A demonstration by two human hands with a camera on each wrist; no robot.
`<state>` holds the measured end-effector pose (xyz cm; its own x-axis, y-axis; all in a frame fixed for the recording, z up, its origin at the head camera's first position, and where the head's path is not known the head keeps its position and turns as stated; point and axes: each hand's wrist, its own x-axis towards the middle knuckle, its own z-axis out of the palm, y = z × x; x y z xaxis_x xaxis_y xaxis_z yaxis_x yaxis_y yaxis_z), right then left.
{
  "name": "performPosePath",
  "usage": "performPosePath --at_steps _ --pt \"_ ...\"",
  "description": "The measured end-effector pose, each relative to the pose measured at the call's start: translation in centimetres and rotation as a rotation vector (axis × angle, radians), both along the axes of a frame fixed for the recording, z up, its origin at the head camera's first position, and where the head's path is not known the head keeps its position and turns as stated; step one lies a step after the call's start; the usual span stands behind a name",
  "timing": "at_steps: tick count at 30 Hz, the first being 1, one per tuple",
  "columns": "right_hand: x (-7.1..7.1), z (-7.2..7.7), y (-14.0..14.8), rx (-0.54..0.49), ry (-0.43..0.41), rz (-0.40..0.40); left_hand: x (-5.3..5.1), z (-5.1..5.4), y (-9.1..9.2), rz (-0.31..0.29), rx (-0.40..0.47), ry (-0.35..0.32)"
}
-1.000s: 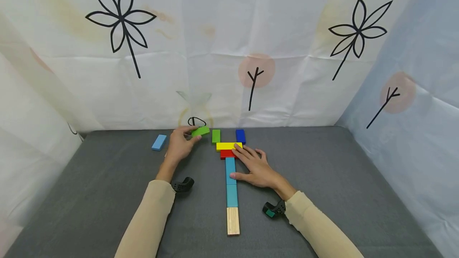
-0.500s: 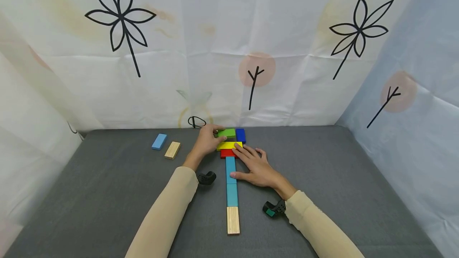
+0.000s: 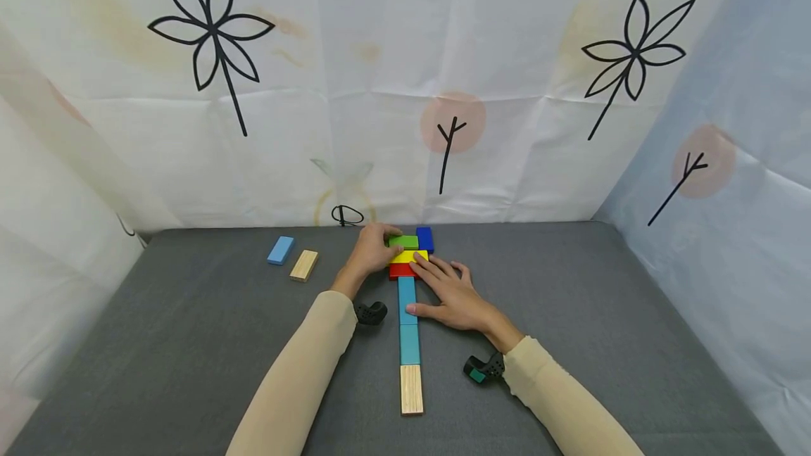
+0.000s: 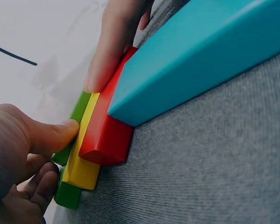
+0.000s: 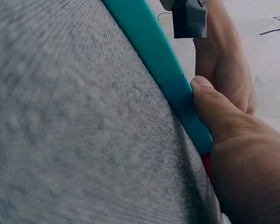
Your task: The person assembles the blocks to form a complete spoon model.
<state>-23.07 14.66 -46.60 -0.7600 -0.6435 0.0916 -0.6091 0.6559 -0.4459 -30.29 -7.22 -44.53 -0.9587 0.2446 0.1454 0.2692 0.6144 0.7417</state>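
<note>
My left hand pinches a green block at the far end of a row of blocks. In the left wrist view the thumb lies along this block, and a second green block sits below it. A dark blue block adjoins on the right. In front lies a yellow block, then a red block. My right hand rests with spread fingers, its fingertips at the yellow block. Its thumb touches the nearer-to-red of two turquoise blocks.
A plain wooden block ends the row at the near side. Left of the row lie a light blue block and another wooden block. A printed cloth hangs behind the grey table.
My left hand has carried the green block rightward from beside the row to behind the yellow block, then shifted it slightly nearer. The right hand has stayed in place.
</note>
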Motion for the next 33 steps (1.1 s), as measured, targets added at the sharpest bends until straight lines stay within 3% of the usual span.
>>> performPosePath --at_steps 6,10,14,19,22,28,33 --pt "0.0 0.0 0.0 -0.001 -0.004 0.002 -0.1 0.1 -0.1 -0.027 -0.064 -0.004" --pt "0.0 0.0 0.0 -0.005 -0.003 0.003 -0.1 0.2 -0.3 -0.023 -0.049 -0.035" --pt "0.0 0.0 0.0 -0.006 0.002 0.002 0.1 0.1 -0.7 0.044 0.030 -0.019" --pt "0.0 0.1 0.0 -0.004 0.005 0.003 0.3 -0.3 -1.4 0.153 0.088 0.082" --pt "0.1 0.2 0.0 -0.005 0.006 0.001 0.6 -0.5 -1.6 0.167 0.086 0.089" --pt "0.1 0.2 0.0 -0.009 -0.001 -0.002 1.0 -0.8 -1.7 0.177 0.125 0.021" --pt "0.1 0.3 -0.1 -0.017 0.000 0.001 1.0 -1.0 -1.8 0.184 0.140 0.031"
